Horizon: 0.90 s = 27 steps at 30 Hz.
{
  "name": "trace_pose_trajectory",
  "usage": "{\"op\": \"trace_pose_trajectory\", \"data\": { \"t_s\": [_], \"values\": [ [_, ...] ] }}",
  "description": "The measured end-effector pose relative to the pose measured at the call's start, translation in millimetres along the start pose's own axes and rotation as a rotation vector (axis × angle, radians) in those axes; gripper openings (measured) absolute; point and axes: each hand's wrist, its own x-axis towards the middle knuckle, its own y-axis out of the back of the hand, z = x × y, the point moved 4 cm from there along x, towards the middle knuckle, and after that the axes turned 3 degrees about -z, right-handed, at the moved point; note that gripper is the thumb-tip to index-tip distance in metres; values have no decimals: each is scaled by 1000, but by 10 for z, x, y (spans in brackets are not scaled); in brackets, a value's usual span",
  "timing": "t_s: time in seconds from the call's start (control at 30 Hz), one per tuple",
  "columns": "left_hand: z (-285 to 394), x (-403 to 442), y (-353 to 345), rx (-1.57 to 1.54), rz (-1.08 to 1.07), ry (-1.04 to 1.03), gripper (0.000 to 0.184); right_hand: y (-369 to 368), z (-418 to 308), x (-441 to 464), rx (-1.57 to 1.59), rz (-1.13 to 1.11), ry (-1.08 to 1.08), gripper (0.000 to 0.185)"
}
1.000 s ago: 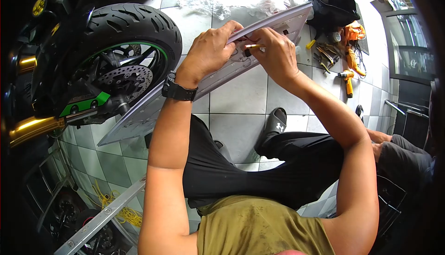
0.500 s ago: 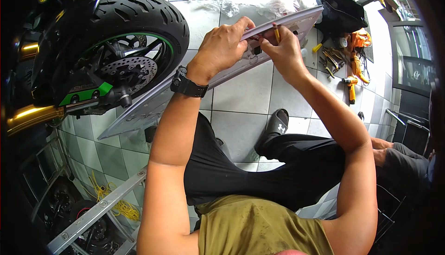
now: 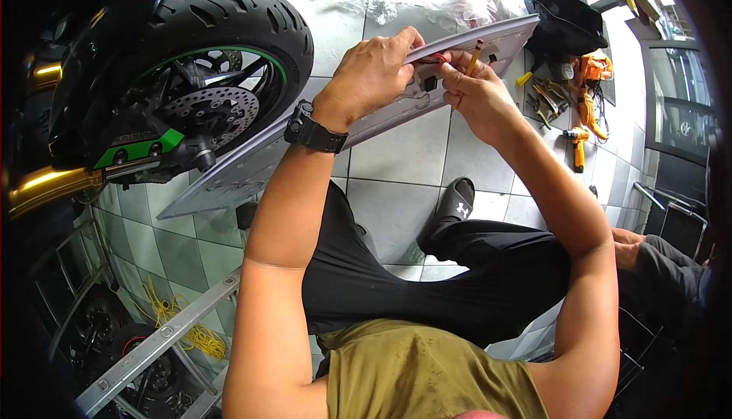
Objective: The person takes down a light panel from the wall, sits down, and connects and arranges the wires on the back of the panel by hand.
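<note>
A long white panel (image 3: 385,120) slants across the view, its inner face with wires and small dark parts turned toward me. My left hand (image 3: 368,76), with a black watch on the wrist, grips the panel's upper edge. My right hand (image 3: 474,91) is closed by the panel's inner face. A pencil (image 3: 475,58) sticks up between its fingers, and its fingertips pinch a red wire (image 3: 436,58). Between the two hands a small black part (image 3: 431,83) sits on the panel.
A motorcycle front wheel (image 3: 286,34) stands at left, with a metal ladder (image 3: 164,333) and yellow rope (image 3: 204,340) below. At right lie pliers (image 3: 547,105), an orange drill (image 3: 578,148) and a black bag (image 3: 568,22). Another person's legs (image 3: 663,259) show at right.
The view has shifted a little. The pencil has swung from lying across to pointing up in my right hand, and that hand now pulls a red wire out from the panel.
</note>
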Motion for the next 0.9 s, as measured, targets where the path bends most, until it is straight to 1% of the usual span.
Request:
{"op": "trace_pose_trajectory", "data": {
  "t_s": [0.03,0.1,0.13,0.2,0.23,0.27,0.37,0.43,0.47,0.57,0.6,0.67,0.7,0.77,0.9],
  "values": [
    [1,2,6,6,2,5,30,-17,10,-1,0,-2,-2,7],
    [11,-4,16,11,7,13,30,-31,-66,-7,-349,120,175,21],
    [18,-5,23,17,9,29,30,-57,-92,-14,-350,118,174,21],
    [41,-3,40,23,13,46,30,-92,-233,-50,-1070,331,224,40],
    [49,-2,49,20,14,59,30,-112,-205,-27,-1001,356,279,50],
    [51,-8,48,17,12,74,29,-127,-184,-33,-1001,355,279,50],
    [52,-8,37,19,31,59,30,-221,-167,-38,-1042,403,259,45],
    [53,-9,25,32,20,54,30,-199,-183,-2,-1036,474,210,37],
    [53,-12,25,46,13,51,30,-149,-156,30,-1035,474,209,37],
    [35,-3,1,29,14,29,30,-45,-38,89,-758,443,359,23],
    [27,-4,-9,28,14,30,30,-19,-19,84,-759,443,358,23],
    [29,-5,-21,15,8,36,31,-32,12,62,-634,441,188,15],
    [25,-3,-22,14,7,37,31,-16,25,70,-635,442,187,15],
    [23,4,-12,14,21,34,31,8,43,86,-538,422,225,14],
    [21,18,17,59,18,46,27,-11,19,37,-554,406,268,14]
  ]
}}
